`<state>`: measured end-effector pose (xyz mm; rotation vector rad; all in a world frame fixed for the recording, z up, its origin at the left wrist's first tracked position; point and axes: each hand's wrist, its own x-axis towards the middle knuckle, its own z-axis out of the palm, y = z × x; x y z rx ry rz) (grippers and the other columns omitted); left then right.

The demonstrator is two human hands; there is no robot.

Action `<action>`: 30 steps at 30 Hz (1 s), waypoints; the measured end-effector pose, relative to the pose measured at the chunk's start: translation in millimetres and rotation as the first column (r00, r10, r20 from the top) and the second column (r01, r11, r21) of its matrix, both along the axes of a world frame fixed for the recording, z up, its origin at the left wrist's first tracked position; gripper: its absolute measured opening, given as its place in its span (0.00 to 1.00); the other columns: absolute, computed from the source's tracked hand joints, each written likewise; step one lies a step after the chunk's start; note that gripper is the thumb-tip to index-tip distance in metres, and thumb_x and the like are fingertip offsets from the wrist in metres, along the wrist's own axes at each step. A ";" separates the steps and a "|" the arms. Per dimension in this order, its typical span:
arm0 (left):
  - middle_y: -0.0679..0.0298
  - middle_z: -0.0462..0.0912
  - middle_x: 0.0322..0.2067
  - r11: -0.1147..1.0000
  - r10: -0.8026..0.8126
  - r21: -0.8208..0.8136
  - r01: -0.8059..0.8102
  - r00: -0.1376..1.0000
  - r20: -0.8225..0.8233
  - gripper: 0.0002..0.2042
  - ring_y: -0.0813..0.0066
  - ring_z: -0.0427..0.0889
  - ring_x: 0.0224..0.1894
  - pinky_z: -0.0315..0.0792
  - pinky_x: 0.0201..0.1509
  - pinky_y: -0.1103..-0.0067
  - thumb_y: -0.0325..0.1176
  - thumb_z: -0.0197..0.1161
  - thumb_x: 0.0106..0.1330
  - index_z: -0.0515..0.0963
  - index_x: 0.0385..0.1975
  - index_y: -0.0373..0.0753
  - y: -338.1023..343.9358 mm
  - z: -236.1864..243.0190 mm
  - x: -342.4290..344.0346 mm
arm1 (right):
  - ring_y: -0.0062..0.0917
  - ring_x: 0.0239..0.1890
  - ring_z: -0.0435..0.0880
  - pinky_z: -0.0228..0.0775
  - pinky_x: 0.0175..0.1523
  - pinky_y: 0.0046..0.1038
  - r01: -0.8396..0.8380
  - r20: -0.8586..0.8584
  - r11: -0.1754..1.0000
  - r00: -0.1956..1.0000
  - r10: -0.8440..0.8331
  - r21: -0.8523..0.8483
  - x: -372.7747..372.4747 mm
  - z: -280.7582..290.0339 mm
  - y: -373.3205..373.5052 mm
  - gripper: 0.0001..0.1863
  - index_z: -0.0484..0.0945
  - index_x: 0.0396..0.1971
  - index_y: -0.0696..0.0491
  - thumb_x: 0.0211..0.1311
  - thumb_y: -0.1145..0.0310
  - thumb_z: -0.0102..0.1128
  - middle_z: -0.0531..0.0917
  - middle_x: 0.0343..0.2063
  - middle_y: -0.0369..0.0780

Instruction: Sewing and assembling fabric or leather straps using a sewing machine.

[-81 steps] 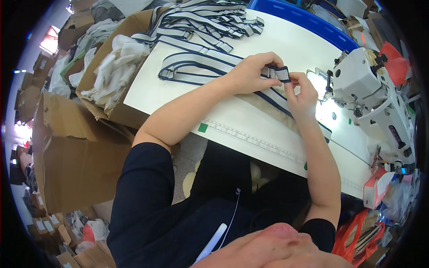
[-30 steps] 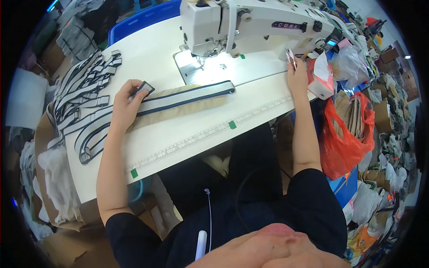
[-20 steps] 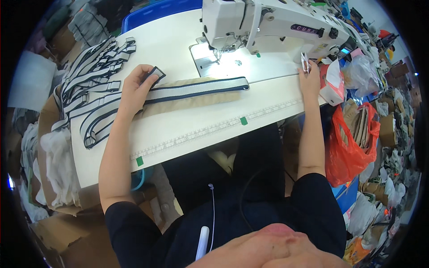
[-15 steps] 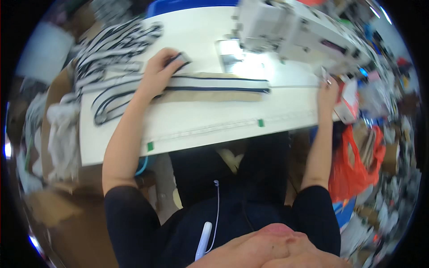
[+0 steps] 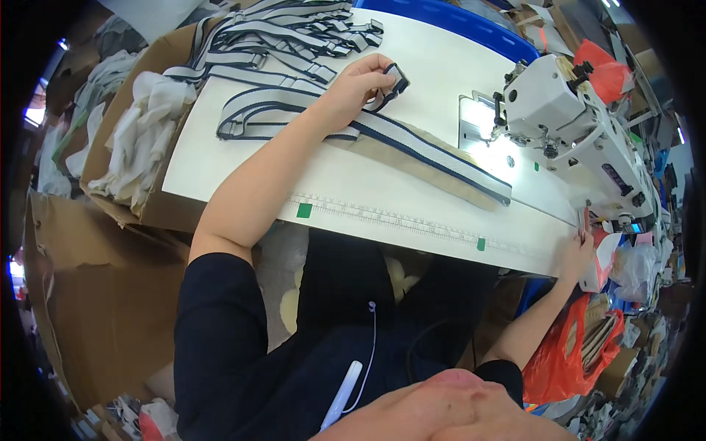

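Observation:
My left hand (image 5: 354, 92) is closed on the end of a grey-and-navy webbing strap, by its dark buckle (image 5: 398, 78). The strap (image 5: 441, 156) loops back at the left and runs diagonally across the white table, its far end lying toward the lower right. A beige fabric strip (image 5: 412, 170) lies beneath and alongside it. At the table's right edge, my right hand (image 5: 577, 255) has its fingers bent together beside a small reddish item. What those fingers hold, if anything, is too small to make out.
A white sewing machine (image 5: 570, 110) with a lit needle area stands at the right. Several buckled straps (image 5: 287, 37) are heaped at the back left. A measuring tape (image 5: 390, 218) runs along the table's front edge. A carton (image 5: 158, 158) with white cloth abuts the left side.
The view has turned, so the table now slants down to the right and more of the strap pile shows. My left hand keeps hold of the buckle end; my right hand stays by the right edge.

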<state>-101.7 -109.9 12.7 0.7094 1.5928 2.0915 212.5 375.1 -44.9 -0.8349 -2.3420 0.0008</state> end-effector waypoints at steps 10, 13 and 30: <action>0.62 0.77 0.36 0.988 -0.047 0.147 0.036 0.996 0.071 0.07 0.71 0.76 0.41 0.68 0.57 0.73 0.30 0.52 0.64 0.71 0.38 0.37 -5.4 -4.7 -10.3 | 0.10 0.19 0.61 0.53 0.25 0.15 -0.467 -0.379 -0.100 0.552 0.743 -0.878 -124.1 106.9 -262.8 0.18 0.74 0.49 0.58 0.74 0.61 0.40 0.65 0.19 0.28; 0.62 0.78 0.36 0.986 -0.055 0.163 0.042 0.995 0.078 0.07 0.71 0.76 0.41 0.68 0.57 0.73 0.32 0.52 0.64 0.71 0.38 0.37 -3.8 -4.9 -10.5 | 0.10 0.17 0.58 0.51 0.21 0.16 -0.327 -0.404 -0.258 0.543 0.736 -0.909 -168.5 108.8 -298.1 0.22 0.74 0.46 0.59 0.77 0.55 0.37 0.63 0.17 0.28; 0.67 0.80 0.40 0.999 0.033 0.038 -0.028 0.993 -0.112 0.05 0.83 0.74 0.39 0.66 0.46 0.82 0.32 0.55 0.67 0.72 0.39 0.40 1.5 -11.2 -5.8 | 0.12 0.12 0.59 0.54 0.18 0.18 -0.328 -0.564 -0.470 0.611 0.555 -0.819 -204.4 68.1 -308.1 0.22 0.73 0.39 0.58 0.75 0.53 0.39 0.67 0.15 0.31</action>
